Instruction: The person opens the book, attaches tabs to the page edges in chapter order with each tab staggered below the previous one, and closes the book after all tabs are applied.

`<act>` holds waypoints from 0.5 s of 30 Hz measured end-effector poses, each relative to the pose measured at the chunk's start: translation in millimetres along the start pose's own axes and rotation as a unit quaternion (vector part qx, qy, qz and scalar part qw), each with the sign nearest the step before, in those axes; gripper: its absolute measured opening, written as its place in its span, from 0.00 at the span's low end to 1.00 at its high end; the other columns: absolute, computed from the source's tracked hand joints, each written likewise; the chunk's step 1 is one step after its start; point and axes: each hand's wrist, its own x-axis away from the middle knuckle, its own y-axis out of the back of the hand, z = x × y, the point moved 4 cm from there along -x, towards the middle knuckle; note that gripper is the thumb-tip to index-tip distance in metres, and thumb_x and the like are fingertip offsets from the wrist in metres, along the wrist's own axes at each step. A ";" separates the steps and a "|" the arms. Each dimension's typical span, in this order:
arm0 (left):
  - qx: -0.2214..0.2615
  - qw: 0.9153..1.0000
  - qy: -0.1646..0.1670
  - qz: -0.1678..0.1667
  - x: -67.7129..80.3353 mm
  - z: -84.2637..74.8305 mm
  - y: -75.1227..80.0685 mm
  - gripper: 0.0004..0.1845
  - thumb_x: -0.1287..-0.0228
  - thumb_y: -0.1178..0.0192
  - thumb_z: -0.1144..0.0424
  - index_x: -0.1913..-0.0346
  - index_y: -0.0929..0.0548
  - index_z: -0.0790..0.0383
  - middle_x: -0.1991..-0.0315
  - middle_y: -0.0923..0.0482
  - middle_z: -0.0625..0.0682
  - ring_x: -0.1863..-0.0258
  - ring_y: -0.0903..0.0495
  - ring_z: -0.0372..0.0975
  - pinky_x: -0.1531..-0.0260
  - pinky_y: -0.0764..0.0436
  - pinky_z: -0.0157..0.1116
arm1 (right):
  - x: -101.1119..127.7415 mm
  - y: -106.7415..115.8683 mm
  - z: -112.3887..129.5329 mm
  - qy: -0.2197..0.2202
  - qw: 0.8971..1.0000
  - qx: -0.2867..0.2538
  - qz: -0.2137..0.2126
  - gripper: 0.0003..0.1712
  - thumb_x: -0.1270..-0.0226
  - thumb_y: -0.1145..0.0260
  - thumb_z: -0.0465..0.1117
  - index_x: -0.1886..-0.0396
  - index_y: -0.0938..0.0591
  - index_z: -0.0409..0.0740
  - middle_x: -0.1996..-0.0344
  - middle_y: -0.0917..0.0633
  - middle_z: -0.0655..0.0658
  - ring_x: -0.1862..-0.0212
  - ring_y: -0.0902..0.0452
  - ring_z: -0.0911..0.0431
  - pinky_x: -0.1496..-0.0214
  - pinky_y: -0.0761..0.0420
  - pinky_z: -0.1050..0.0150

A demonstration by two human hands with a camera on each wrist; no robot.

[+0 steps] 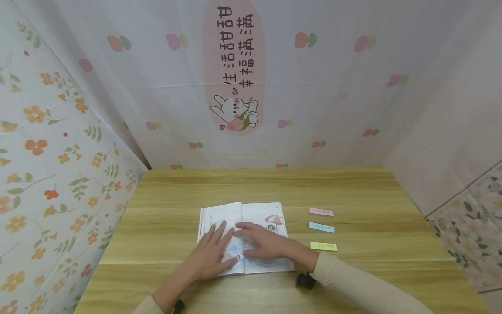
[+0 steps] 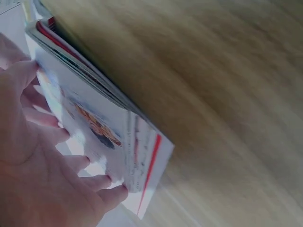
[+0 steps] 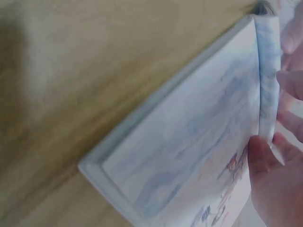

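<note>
An open picture book (image 1: 260, 213) lies on the wooden table, with watercolour-style drawings and a red-and-white umbrella on its right page. My left hand (image 1: 209, 255) rests on the left page, its fingers spread and pointing away from me. From the right, my right hand (image 1: 266, 242) reaches across to the middle fold, fingertips on the page near the spine. In the left wrist view the left fingers (image 2: 110, 197) touch the page, and the stacked page edges show at the side. The right wrist view has the right thumb (image 3: 258, 153) on the page beside the fold.
To the right of the book lie a pink paper strip (image 1: 321, 212), a blue strip (image 1: 321, 227) and a yellow strip (image 1: 323, 246), each with handwriting. A patterned cloth (image 1: 313, 87) hangs behind the wooden table (image 1: 180, 187); a flowered cloth (image 1: 59, 174) hangs at the left.
</note>
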 end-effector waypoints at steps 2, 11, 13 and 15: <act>-0.002 1.000 0.001 0.003 0.3 1.7 -3.1 0.43 0.27 0.47 0.38 0.22 0.39 0.64 0.22 0.49 0.68 0.26 0.50 0.67 0.35 0.40 0.65 | 0.7 3.5 -3.1 -0.003 1.000 -0.016 -0.001 0.30 0.29 0.31 0.40 0.30 0.27 0.39 0.25 0.36 0.39 0.26 0.40 0.47 0.29 0.35 0.53; -0.009 1.000 0.015 0.005 2.1 10.5 -10.4 0.44 0.28 0.48 0.34 0.20 0.41 0.59 0.21 0.50 0.63 0.24 0.51 0.62 0.34 0.41 0.64 | 8.3 30.8 -54.2 -0.076 0.996 -0.008 -0.047 0.34 0.33 0.28 0.40 0.32 0.28 0.33 0.29 0.33 0.30 0.29 0.39 0.36 0.31 0.36 0.41; -0.005 1.000 0.017 0.006 3.0 10.5 -8.7 0.44 0.28 0.48 0.35 0.20 0.41 0.59 0.21 0.50 0.63 0.24 0.51 0.62 0.33 0.42 0.64 | 12.1 39.5 -67.2 -0.092 0.993 -0.009 -0.068 0.35 0.35 0.27 0.40 0.33 0.28 0.30 0.31 0.32 0.29 0.31 0.39 0.34 0.31 0.37 0.40; -0.003 1.000 0.019 0.009 4.0 10.7 -7.2 0.43 0.28 0.47 0.36 0.20 0.40 0.59 0.21 0.50 0.63 0.24 0.51 0.62 0.33 0.43 0.64 | 16.1 46.9 -77.6 -0.110 0.990 -0.007 -0.084 0.37 0.37 0.25 0.40 0.33 0.28 0.28 0.32 0.31 0.28 0.31 0.39 0.34 0.30 0.39 0.39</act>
